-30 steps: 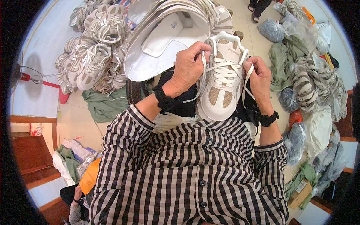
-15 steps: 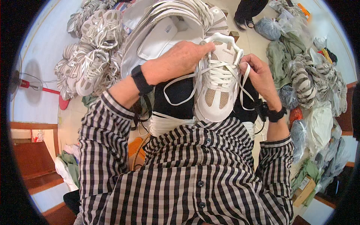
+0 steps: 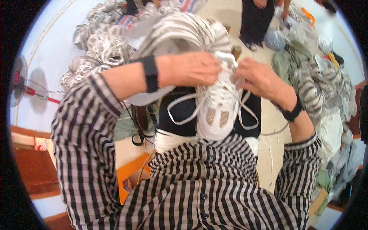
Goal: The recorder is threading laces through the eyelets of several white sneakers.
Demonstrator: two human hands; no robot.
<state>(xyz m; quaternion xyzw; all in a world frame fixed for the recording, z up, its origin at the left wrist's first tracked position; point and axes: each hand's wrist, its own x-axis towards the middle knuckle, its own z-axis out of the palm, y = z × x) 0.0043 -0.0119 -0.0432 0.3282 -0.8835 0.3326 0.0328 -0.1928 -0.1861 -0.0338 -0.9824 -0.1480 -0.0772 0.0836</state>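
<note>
A white sneaker [image 3: 216,126] with beige mesh panels lies on my lap, its toe toward me. White shoelaces [image 3: 182,112] run across its front and hang in loose loops on both sides. My left hand [image 3: 195,69] is closed at the upper left of the shoe opening, fingers bent over the edge. Opposite it, my right hand [image 3: 255,78] is pinched closed at the upper right eyelets, where the lace comes out. Both hands' fingertips are blurred and partly hidden.
A stack of curved white shoe parts [image 3: 172,34] stands just beyond the sneaker. Piled sneakers [image 3: 109,46] lie at the far left. Bagged bundles [image 3: 310,92] line the right side. Another person's dark-clothed legs [image 3: 256,23] stand at the far end. A fan [image 3: 36,90] is at left.
The sneaker sits lower in the picture. Both elbows have spread outward, and my hands have turned inward over the shoe opening. More of the other person shows at the far end.
</note>
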